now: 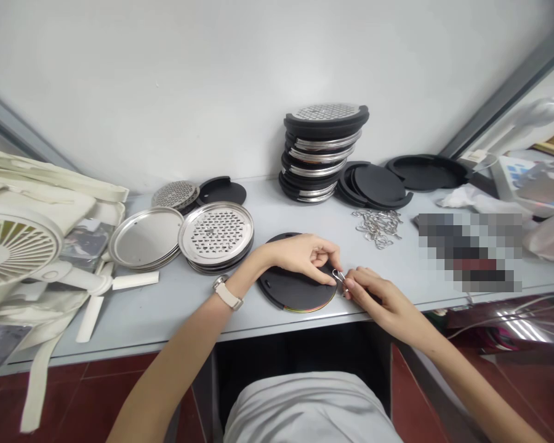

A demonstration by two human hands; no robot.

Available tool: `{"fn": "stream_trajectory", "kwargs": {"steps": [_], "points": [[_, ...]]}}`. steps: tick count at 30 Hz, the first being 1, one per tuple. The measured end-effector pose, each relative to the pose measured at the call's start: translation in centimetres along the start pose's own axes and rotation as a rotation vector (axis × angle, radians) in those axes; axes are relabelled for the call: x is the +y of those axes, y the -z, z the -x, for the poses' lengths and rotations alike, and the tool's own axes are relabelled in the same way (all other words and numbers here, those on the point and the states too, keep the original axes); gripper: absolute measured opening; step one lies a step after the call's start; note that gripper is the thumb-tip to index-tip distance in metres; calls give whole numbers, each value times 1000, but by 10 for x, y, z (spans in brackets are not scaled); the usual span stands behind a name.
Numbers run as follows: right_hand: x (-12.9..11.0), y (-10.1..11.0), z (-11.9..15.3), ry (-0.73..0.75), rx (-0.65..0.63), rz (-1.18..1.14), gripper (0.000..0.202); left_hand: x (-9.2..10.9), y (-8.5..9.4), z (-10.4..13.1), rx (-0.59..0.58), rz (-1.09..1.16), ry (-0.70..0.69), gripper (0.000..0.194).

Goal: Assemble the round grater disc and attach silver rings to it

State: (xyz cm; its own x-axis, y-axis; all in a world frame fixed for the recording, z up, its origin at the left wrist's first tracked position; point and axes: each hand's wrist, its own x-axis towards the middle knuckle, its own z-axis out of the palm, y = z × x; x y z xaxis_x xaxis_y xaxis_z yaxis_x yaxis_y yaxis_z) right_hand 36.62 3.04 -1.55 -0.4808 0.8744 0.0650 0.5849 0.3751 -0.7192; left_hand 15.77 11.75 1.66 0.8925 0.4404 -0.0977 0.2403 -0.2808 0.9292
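Observation:
A round black disc with a coloured line along its front edge lies near the table's front. Over its right part reaches my left hand, thumb and fingers closing towards a thin bent metal wire clip. My right hand pinches the clip's other end just beyond the disc's right edge. Whether the left fingertips grip the clip or only touch it is hard to tell. A pile of similar wire pieces lies behind my right hand.
Perforated metal discs and plain metal discs are stacked at left, beside a fan. A tall stack of black holders stands at the back, with black trays to its right. A pixelated patch covers the right side.

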Motion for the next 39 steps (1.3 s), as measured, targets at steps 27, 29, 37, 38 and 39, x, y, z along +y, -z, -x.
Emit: {"fn": "stream_trajectory", "kwargs": {"steps": [27,29,37,38,39], "points": [[-2,-3,-1,-3,-7,63,34,-1,0,-1,-14,48,-17,37],[-1,-3,-1,2,-7,74,34,-2,0,-1,-11,49,-15,36],[1,-3,0,10,-15,103,34,-3,1,-1,-18,47,-22,35],[1,-2,0,9,-14,99,33,-3,1,-1,-18,45,-22,35],[1,-2,0,10,-14,91,33,-3,1,-1,-20,44,-25,35]]}}
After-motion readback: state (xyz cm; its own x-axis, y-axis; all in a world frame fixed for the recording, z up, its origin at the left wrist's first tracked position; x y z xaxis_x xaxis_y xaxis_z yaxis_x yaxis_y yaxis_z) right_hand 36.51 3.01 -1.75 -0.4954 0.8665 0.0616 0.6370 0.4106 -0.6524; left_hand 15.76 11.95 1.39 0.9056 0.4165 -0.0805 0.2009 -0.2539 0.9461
